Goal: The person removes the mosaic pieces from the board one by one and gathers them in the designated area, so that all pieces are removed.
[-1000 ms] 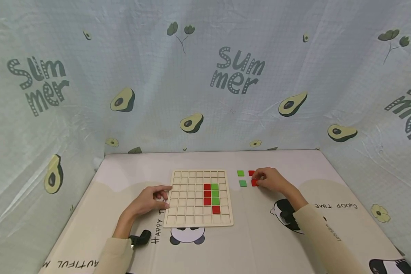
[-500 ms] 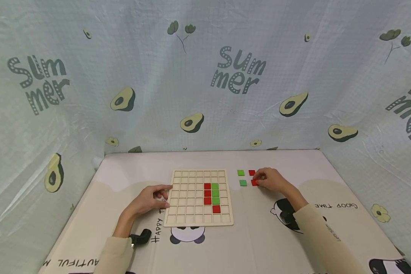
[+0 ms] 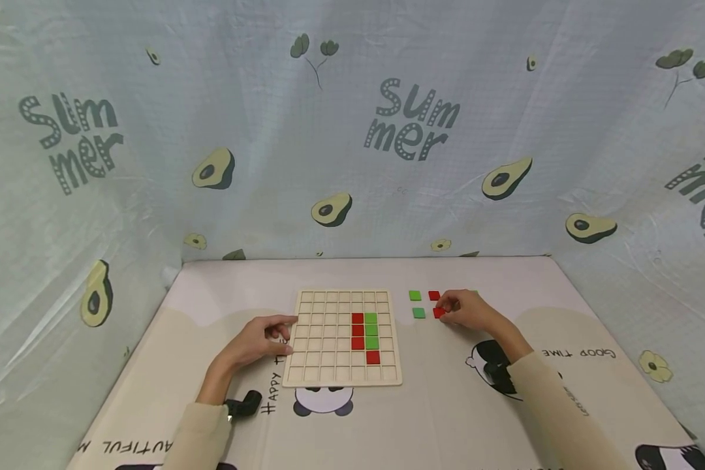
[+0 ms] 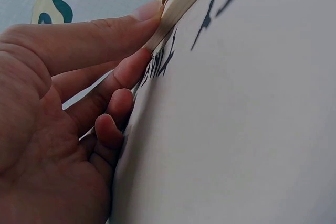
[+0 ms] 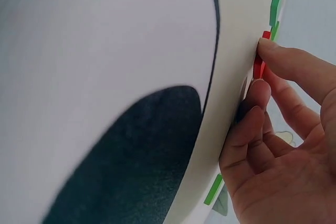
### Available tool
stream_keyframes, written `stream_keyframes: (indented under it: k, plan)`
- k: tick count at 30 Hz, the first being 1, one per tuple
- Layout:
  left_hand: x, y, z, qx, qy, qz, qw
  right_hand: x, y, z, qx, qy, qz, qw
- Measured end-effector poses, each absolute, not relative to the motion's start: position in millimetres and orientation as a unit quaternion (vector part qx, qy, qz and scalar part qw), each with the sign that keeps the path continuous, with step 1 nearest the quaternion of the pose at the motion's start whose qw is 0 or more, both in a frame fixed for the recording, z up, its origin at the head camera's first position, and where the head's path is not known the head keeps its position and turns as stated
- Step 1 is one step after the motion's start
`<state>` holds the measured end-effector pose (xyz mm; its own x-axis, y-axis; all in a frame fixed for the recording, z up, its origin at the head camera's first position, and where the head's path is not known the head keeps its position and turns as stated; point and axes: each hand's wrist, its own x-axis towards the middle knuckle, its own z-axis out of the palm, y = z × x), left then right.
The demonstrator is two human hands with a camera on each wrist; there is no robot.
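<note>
A pale wooden grid board (image 3: 324, 359) lies in the middle of the table in the head view. Three red tiles (image 3: 358, 330) stand in one column of it, three green tiles (image 3: 371, 330) in the column beside them, and one more red tile (image 3: 373, 357) below the green ones. My left hand (image 3: 255, 341) touches the board's left edge with thumb and index finger spread apart; the left wrist view has the thumb on the board's side (image 4: 181, 11). To the right of the board, my right hand (image 3: 470, 311) pinches a loose red tile (image 5: 258, 67) at table level, partly covering it.
Near the right hand lie a light green tile (image 3: 414, 296), a darker green tile (image 3: 419, 313) and another red tile (image 3: 434, 296). Behind that hand a further green tile (image 5: 213, 189) shows. A printed cloth wall (image 3: 352, 248) rises along the table's back edge.
The head view has shifted slightly. Both hands keep their places, the left at the board's edge and the right at the red tile; the tiles on the board are unchanged.
</note>
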<state>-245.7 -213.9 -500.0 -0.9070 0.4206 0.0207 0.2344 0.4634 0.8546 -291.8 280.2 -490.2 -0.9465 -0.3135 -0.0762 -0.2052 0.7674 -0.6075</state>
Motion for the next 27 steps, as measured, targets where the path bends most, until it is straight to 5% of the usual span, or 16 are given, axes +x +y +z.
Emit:
stream_keyframes:
  k: [27]
  plan:
    - [-246.0, -214.1, -500.0, 0.191, 0.850, 0.481, 0.098, -290.1, 278.9, -486.0, -0.147, 0.931, -0.319, 0.099]
